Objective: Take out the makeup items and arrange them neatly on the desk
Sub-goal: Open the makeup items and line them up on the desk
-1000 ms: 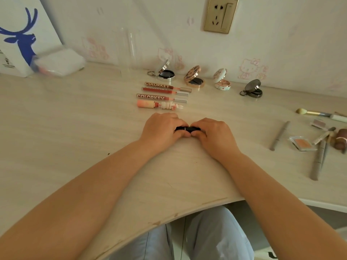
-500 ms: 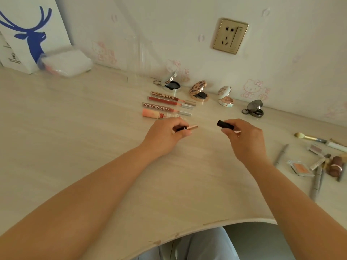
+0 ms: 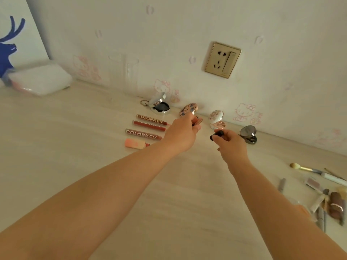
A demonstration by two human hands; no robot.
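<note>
The left hand (image 3: 181, 135) pinches what looks like an uncapped lipstick (image 3: 197, 121) above the desk (image 3: 75, 166), just right of the lip gloss tubes (image 3: 145, 131). The right hand (image 3: 230, 142) grips its black cap (image 3: 216, 135) near the white floral compact (image 3: 216, 119).

Four open compacts (image 3: 159, 106) by the wall, four lip-gloss tubes (image 3: 143, 134) in a row, one makeup brush (image 3: 302, 167).

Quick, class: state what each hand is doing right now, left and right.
Left hand: closed, holding the lipstick base.
Right hand: closed, holding the black cap.
</note>
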